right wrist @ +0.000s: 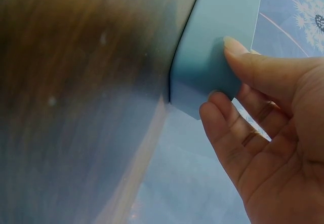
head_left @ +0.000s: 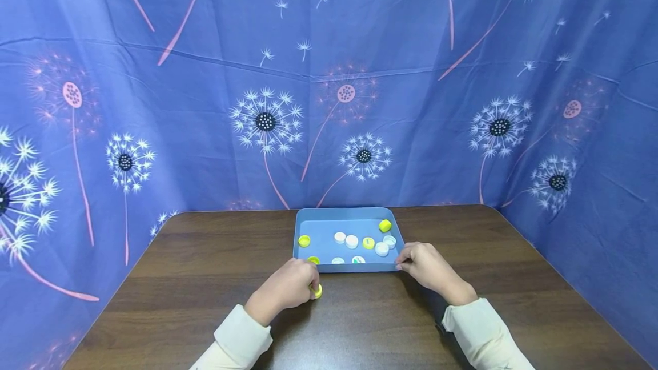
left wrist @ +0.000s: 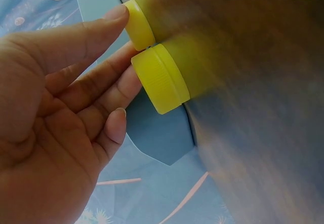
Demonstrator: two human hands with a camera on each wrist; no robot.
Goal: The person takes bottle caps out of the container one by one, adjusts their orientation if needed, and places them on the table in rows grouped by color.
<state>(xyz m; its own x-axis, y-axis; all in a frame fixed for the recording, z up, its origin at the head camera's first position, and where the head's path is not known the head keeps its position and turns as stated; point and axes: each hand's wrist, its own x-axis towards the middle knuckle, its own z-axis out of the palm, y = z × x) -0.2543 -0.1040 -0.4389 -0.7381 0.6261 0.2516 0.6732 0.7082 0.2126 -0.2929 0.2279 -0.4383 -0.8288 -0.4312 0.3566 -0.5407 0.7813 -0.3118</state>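
Observation:
Close in front of the blue tray (head_left: 354,268), my left hand (head_left: 289,285) pinches a yellow bottle cap (left wrist: 139,25) low over the table. Its thumb presses the cap's near side, with fingers behind. Right beside it, against the fingers, is a second, ribbed yellow cap (left wrist: 161,79). In the head view the hand hides most of these caps. My right hand (head_left: 430,266) holds the tray's near right corner (right wrist: 212,72), thumb on the outer wall and fingers at the corner.
Inside the tray are several white caps (head_left: 352,241), several yellow caps (head_left: 304,241) and a small yellow block-like piece (head_left: 385,225). The brown wooden table (head_left: 216,261) extends to both sides. A blue dandelion-print cloth (head_left: 411,73) hangs behind and along the sides.

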